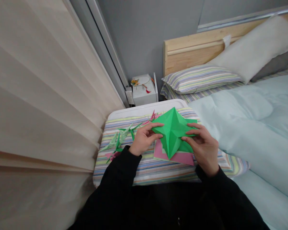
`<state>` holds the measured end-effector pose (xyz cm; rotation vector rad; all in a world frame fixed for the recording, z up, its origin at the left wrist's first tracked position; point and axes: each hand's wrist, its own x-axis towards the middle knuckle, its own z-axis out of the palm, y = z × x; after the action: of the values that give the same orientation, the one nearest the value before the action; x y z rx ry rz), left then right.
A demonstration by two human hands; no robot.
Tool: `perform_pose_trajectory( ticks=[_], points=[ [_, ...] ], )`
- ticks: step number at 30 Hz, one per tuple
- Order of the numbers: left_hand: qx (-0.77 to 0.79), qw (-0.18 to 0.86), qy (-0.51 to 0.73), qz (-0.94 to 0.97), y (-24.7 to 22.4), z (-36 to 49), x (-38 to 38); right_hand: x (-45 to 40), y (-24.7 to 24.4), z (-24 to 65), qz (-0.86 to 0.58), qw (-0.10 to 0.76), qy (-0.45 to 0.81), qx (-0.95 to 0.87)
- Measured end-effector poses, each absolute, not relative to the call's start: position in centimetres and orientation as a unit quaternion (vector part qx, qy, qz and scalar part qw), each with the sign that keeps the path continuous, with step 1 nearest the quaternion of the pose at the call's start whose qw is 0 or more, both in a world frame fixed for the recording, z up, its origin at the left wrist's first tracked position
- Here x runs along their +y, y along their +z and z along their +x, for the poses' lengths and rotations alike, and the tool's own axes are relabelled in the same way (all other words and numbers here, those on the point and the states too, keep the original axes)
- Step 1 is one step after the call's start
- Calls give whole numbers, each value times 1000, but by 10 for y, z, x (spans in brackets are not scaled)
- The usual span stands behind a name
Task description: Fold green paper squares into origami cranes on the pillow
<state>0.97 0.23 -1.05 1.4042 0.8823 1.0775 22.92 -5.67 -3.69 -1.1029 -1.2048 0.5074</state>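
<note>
A creased green paper (172, 129), partly folded, is held up between my two hands. My left hand (146, 136) pinches its left corner between thumb and fingers. On the other side, my right hand (204, 145) grips the right part, thumb below and fingers spread over the folds. Beneath the green paper lies a stack of pink paper (182, 158) on the striped cloth (146, 175). Left of it, several folded green paper figures (120, 137) rest on the cloth. Pink folded figures (153, 117) lie behind my left hand.
The cloth covers a white-rimmed table (134, 112). A pale curtain (50, 80) hangs along the left. Behind stands a small white cabinet (145, 95) with tasselled items on top. On the right is a bed with light blue bedding (254, 127) and a striped pillow (201, 78).
</note>
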Motion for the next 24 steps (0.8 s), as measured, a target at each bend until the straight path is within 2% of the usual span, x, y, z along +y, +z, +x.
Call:
perform_pose_trajectory(
  ticks=[9, 16, 24],
  points=[
    [362, 566, 472, 570, -14, 10, 6, -58, -40, 225, -478, 646, 339, -489],
    [346, 558, 452, 603, -23, 7, 7, -59, -36, 227, -524, 631, 224, -527],
    [342, 435, 498, 668, -26, 4, 6, -64, -20, 226, -537, 612, 165, -556]
  ],
)
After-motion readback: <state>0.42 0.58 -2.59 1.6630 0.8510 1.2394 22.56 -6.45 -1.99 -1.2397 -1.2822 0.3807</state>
